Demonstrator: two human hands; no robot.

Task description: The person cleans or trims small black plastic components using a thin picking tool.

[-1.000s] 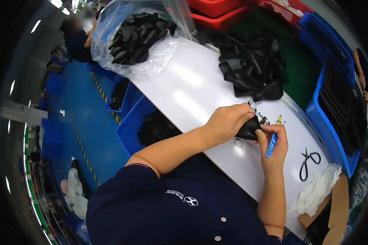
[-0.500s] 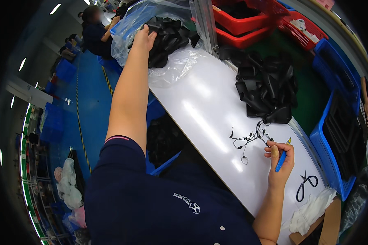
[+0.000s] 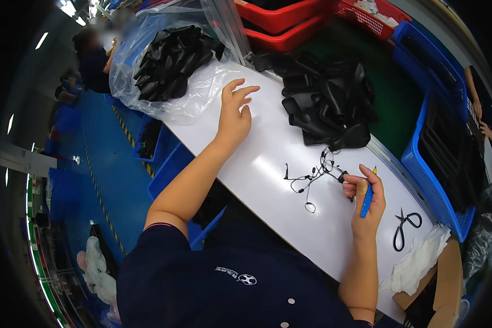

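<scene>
My right hand (image 3: 364,195) is closed around a blue pen with a yellow tip (image 3: 367,197) and pinches one end of a thin black wire piece (image 3: 313,174) lying on the white table (image 3: 268,164). My left hand (image 3: 233,111) hovers open over the table, fingers spread, holding nothing. It is beside a clear plastic bag (image 3: 164,71) full of black parts. A heap of black pieces (image 3: 331,104) lies at the table's far side, just beyond the wire.
Black scissors (image 3: 404,227) and a white cloth (image 3: 418,259) lie right of my right hand. Red bins (image 3: 290,19) stand at the back, blue crates (image 3: 440,158) at the right and under the table's left edge. Another person (image 3: 93,57) works far left.
My left arm has drawn back from the plastic bag toward the middle of the table, hand empty. My right hand stays with the pen at the wire.
</scene>
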